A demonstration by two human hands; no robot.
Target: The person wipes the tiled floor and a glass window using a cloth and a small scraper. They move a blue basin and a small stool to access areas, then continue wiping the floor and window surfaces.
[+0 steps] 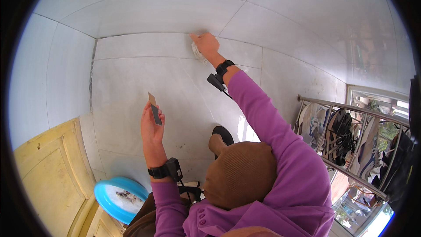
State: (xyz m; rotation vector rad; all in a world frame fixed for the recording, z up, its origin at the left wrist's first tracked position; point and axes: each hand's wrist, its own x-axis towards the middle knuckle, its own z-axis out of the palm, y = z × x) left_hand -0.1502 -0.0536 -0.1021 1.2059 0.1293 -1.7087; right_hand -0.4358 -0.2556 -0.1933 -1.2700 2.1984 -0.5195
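Note:
My left hand (153, 123) is raised above the tiled floor (144, 82), its fingers closed round a flat scraper blade (155, 108), part tan and part dark grey, pointing away from me. My right hand (205, 43) reaches far forward to the seam where the floor meets the wall tiles. Its index finger points at that seam, and a whitish crumpled cloth (198, 53) hangs from beneath the palm. Both wrists wear black straps with small devices.
A blue basin (98, 192) of sudsy water stands at lower left by a yellow wooden door (54, 171). On the right, a metal rack (358, 106) holds several shoes. Tiled walls (148, 10) enclose the far and left sides. My foot in a black shoe (223, 135) is beside my knee.

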